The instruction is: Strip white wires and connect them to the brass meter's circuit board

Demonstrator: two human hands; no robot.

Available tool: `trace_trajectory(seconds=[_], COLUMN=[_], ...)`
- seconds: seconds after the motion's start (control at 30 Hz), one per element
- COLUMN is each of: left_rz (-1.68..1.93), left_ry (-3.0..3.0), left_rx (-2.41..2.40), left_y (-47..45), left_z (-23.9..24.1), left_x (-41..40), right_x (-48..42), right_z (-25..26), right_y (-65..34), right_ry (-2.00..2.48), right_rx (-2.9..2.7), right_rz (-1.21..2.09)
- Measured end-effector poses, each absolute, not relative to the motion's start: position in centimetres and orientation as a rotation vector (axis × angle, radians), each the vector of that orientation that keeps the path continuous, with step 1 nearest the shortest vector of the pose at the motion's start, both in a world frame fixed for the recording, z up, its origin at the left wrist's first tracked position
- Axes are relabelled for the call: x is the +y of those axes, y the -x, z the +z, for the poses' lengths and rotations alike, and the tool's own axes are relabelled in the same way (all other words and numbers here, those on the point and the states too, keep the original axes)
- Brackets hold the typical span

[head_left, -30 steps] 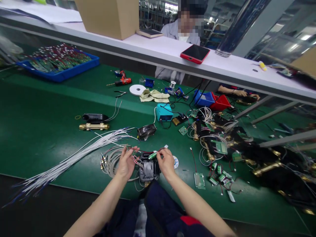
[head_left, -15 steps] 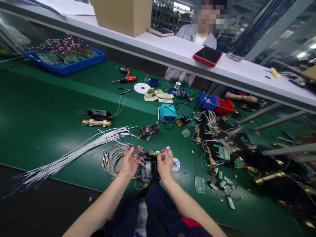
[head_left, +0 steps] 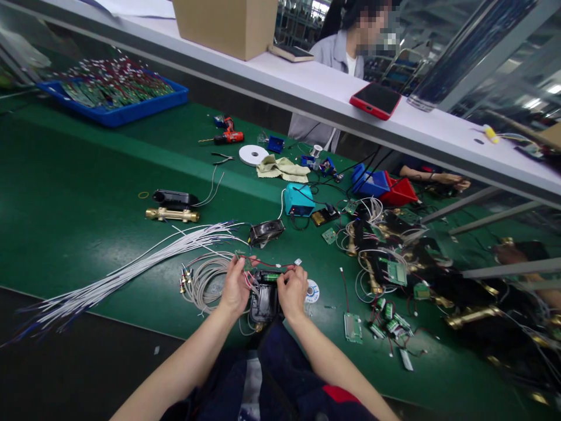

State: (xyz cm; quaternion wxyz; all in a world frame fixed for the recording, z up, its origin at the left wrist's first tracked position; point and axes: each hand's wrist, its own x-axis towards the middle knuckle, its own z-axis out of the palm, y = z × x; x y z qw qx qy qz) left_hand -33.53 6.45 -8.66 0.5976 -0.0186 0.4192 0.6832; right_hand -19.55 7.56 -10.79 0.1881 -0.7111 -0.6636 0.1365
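A black plastic housing [head_left: 264,301] lies on the green bench [head_left: 79,193] close to my body. My left hand [head_left: 235,287] pinches a small circuit board with red wires [head_left: 242,261] just left of the housing. My right hand [head_left: 293,292] is closed on a small green cell [head_left: 272,276] with red leads, held at the housing's top opening. A coil of grey cables with brass ends [head_left: 199,280] lies beside my left hand.
A fan of white wires [head_left: 131,269] spreads left. Brass fitting [head_left: 172,215], teal box [head_left: 298,200], blue tray of boards [head_left: 114,96], and a heap of wired parts [head_left: 394,263] lie around. Another person sits beyond a white shelf holding a red phone [head_left: 376,99] and a cardboard box [head_left: 228,24].
My right hand has brought the green cell down from above the housing to its opening. My left hand stays beside it. The view has shifted slightly left.
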Motion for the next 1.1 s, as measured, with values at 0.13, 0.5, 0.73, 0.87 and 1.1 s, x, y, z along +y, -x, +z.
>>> trace_trajectory(seconds=[0.13, 0.5, 0.73, 0.87, 1.1], left_rz=[1.583, 1.543, 1.487, 1.412, 1.000], left_ry=[0.029, -0.062, -0.237, -0.511, -1.170], left_rx=[0.988, 1.022, 1.136, 1.241, 1.381], left_y=[33.4, 33.4, 33.5, 32.8, 32.8], left_z=[-8.6, -8.8, -9.7, -9.7, -8.9], left_x=[6.5, 6.3, 6.3, 6.2, 5.4], right_x=[7.5, 8.3, 9.5, 10.2, 6.4], right_z=[-10.5, -9.7, -11.6, -12.7, -12.9], right_y=[20.1, 19.5, 18.1, 17.9, 16.3], right_ry=[2.071, 2.118, 2.116, 2.053, 1.928], right_rx=[-1.906, -1.961, -1.653, -1.497, -1.259], right_rz=[0.401, 0.627, 1.082, 1.385, 1.727])
